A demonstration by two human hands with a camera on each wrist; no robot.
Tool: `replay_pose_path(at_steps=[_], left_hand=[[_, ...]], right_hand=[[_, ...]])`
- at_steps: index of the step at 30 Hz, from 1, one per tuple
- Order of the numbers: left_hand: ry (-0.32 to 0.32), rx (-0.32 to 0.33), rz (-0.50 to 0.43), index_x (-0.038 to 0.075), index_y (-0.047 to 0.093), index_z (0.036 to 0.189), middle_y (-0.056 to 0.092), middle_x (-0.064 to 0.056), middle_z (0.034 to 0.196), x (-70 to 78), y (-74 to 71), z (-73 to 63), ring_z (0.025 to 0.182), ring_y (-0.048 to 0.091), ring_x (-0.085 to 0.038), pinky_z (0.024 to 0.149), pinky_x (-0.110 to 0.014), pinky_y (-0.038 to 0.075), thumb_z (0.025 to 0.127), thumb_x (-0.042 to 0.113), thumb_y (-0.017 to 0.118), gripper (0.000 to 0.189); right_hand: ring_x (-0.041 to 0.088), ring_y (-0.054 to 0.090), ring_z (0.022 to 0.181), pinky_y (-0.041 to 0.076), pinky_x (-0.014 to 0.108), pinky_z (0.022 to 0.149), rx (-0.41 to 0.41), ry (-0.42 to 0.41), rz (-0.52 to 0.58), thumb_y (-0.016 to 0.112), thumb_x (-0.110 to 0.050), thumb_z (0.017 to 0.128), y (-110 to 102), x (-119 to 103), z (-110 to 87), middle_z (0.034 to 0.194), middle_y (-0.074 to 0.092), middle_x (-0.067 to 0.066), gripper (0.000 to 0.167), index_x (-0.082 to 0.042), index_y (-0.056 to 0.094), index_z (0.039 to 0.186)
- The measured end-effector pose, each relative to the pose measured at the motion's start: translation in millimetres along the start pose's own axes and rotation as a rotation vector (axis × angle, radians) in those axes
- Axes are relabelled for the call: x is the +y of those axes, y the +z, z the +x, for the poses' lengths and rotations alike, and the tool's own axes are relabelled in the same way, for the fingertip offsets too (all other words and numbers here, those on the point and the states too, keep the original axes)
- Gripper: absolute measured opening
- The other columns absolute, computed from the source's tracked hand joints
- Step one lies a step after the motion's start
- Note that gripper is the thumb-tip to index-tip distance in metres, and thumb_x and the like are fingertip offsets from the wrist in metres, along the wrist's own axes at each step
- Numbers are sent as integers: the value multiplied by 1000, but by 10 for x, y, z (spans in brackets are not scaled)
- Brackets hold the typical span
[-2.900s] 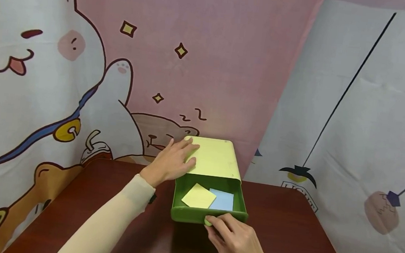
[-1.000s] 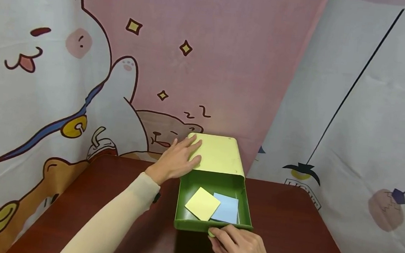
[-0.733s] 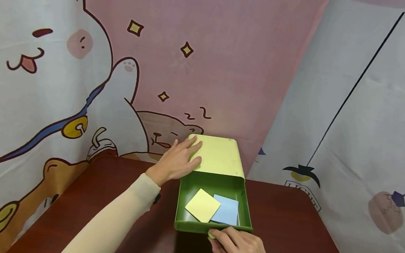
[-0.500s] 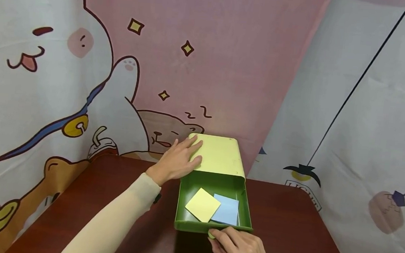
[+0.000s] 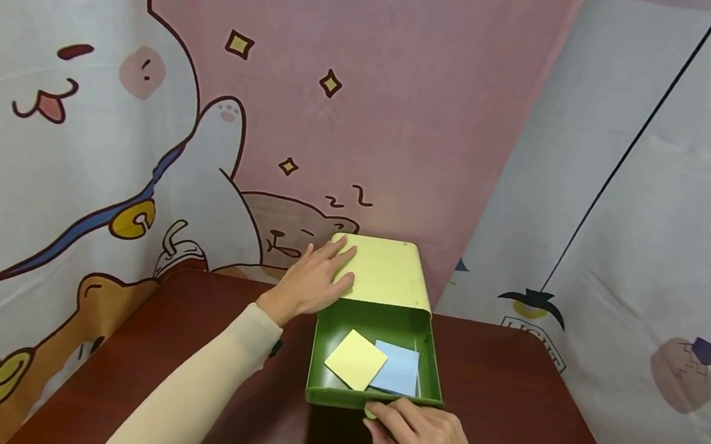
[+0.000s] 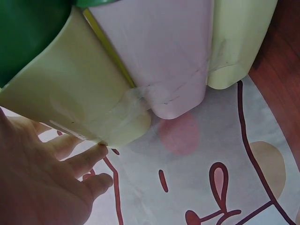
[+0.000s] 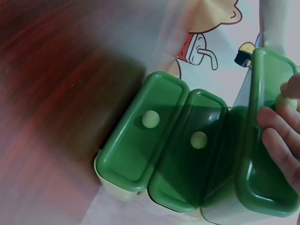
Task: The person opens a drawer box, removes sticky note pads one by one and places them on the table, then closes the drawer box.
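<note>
A small drawer cabinet with a pale yellow top (image 5: 389,274) stands on the table. My left hand (image 5: 312,278) rests on the left side of that top, fingers spread. Below it, the green top drawer (image 5: 337,397) is pulled well out. Inside lie a yellow square of paper (image 5: 356,359) and a blue square of paper (image 5: 396,369), the yellow one partly over the blue. My right hand (image 5: 425,440) pinches the drawer's light green round knob (image 5: 370,411) between thumb and fingers. In the right wrist view, the lower drawers, a middle one (image 7: 187,164) and a bottom one (image 7: 136,145), are pushed in.
The dark red-brown table (image 5: 498,404) reaches out on both sides of the cabinet. Close behind hangs a cloth backdrop (image 5: 416,114) with cartoon animals. In the left wrist view, a pink cabinet section (image 6: 164,51) sits between pale yellow ones.
Since the earliest frame, my right hand has drawn the drawer further toward me, showing more of its inside and both papers. My left hand has stayed on the top. The last half second shows hardly any movement.
</note>
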State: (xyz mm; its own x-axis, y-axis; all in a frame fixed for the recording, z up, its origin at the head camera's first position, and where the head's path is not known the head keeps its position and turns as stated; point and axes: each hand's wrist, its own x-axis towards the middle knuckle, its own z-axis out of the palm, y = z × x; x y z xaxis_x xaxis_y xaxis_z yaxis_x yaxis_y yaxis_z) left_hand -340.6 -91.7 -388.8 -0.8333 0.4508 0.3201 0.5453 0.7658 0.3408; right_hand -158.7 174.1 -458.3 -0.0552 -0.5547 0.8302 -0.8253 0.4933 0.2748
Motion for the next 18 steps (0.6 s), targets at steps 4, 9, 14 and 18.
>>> replay_pose_path(at_steps=[4,9,14,18], left_hand=[[5,2,-6,20,40,184,27,-10,196,7,-6,5,182,28,-41,148,-70,16,119,56,35,75],[9,11,-8,19,41,183,27,-11,196,16,-16,18,181,29,-42,148,-70,17,118,54,35,74],[4,11,-6,18,42,183,29,-11,195,11,-20,16,181,30,-41,148,-70,17,119,53,36,73],[-1,0,3,20,41,184,28,-11,195,6,-18,4,181,30,-41,148,-70,16,119,53,35,73]], right_hand=[[-1,60,59,49,9,54,-22,-4,21,69,-30,118,-57,22,40,84,76,-8,27,-13,87,107],[0,64,60,52,10,55,-37,-29,32,67,-29,118,-127,62,104,86,77,-7,27,-12,87,111],[-1,66,62,53,7,59,-80,-14,79,67,-28,119,-196,70,139,89,78,-7,26,-13,87,114],[-4,62,61,49,3,61,-115,19,119,66,-29,119,-245,62,164,91,79,-9,26,-15,87,114]])
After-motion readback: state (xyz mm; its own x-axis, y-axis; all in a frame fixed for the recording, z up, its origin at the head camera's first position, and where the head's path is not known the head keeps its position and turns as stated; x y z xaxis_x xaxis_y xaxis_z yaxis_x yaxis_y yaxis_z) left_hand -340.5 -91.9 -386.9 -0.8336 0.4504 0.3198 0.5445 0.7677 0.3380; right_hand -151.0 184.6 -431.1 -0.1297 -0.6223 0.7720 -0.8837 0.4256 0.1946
